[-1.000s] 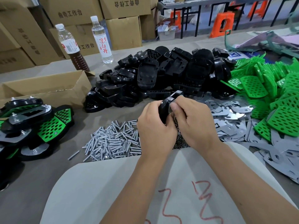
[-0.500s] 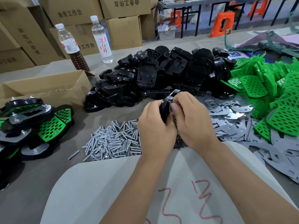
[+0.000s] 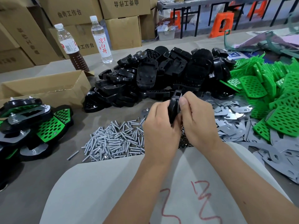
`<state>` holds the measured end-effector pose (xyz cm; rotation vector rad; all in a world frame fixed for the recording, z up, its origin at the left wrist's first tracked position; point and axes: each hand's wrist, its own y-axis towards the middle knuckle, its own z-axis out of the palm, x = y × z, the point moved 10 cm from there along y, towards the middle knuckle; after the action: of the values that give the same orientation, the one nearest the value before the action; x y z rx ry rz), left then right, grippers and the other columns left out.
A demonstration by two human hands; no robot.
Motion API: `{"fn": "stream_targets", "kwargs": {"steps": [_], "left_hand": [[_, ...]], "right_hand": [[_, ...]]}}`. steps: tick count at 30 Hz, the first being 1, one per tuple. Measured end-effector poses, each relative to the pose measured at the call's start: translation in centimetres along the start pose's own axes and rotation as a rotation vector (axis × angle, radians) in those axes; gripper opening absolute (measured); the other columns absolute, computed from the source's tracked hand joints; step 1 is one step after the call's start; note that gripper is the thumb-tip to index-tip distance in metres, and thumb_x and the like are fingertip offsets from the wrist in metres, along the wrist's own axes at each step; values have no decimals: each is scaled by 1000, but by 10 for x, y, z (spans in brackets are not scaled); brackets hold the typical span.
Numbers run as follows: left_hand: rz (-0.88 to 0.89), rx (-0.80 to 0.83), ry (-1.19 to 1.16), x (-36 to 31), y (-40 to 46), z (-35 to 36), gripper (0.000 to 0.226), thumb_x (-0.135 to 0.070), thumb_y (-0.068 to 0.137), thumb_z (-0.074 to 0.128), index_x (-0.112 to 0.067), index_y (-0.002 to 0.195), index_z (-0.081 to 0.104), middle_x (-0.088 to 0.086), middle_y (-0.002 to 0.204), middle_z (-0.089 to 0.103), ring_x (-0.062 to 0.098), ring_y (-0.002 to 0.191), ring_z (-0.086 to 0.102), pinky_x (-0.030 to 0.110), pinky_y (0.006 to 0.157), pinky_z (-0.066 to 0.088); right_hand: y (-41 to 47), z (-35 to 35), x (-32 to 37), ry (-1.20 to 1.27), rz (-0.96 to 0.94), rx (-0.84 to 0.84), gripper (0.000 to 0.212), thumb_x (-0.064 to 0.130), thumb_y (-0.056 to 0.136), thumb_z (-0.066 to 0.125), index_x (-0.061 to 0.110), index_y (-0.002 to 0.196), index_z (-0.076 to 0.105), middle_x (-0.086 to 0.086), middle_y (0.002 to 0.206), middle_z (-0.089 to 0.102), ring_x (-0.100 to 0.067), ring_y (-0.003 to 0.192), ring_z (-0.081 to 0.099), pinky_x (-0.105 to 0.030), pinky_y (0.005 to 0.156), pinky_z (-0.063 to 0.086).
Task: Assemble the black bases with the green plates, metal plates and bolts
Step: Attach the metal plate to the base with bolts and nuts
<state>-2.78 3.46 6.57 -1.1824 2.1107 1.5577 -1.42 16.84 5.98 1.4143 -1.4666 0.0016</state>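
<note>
Both hands hold one black base (image 3: 173, 106) on edge above the table's middle. My left hand (image 3: 159, 131) grips its near side. My right hand (image 3: 196, 120) pinches its top edge, where a thin metal plate shows against the base. A heap of black bases (image 3: 161, 76) lies behind. Green perforated plates (image 3: 275, 101) are piled at the right, grey metal plates (image 3: 234, 117) in front of them. Silver bolts (image 3: 113, 139) lie in a heap left of my hands. Small nuts (image 3: 184, 141) show under my hands.
Finished black-and-green assemblies (image 3: 29, 126) are stacked at the left edge. An open cardboard box (image 3: 48, 89) stands behind them, with two bottles (image 3: 102, 39) further back. One loose bolt (image 3: 72, 155) lies apart. A grey sheet with red marks (image 3: 161, 191) covers the near table.
Hands and base have barely shifted. The right thumb and fingers have moved slightly along the base's top edge.
</note>
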Motion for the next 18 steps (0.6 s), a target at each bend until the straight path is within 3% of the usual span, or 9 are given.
{"fn": "stream_targets", "kwargs": {"steps": [5,9,13,18], "left_hand": [[-12,-56,-5,5,0,-4,19,-20,95,76,-5,106,71,4,94,69,18,83,60,23,73,45],[56,-55,12,-1,-1,-3,20,-15,93,77,-2,107,71,6,94,68,17,84,59,17,75,41],[98,-48,31,-4,-1,-1,20,-8,90,79,0,106,71,8,94,68,22,83,61,23,73,46],[106,-40,13,-4,0,-3,21,-5,86,79,-3,106,72,5,95,69,22,85,63,26,74,48]], "right_hand": [[-2,4,6,-22,-54,26,27,20,109,39,11,83,42,4,72,45,-22,67,45,-43,61,38],[-3,-2,7,-73,-50,-33,31,21,110,38,15,79,35,10,65,37,-17,60,38,-40,57,32],[-2,-2,0,-44,17,-16,35,22,110,39,15,76,34,7,60,36,-18,57,36,-43,56,34],[-2,1,-7,148,123,12,42,24,110,40,23,68,32,10,58,35,-9,56,34,-26,54,30]]}}
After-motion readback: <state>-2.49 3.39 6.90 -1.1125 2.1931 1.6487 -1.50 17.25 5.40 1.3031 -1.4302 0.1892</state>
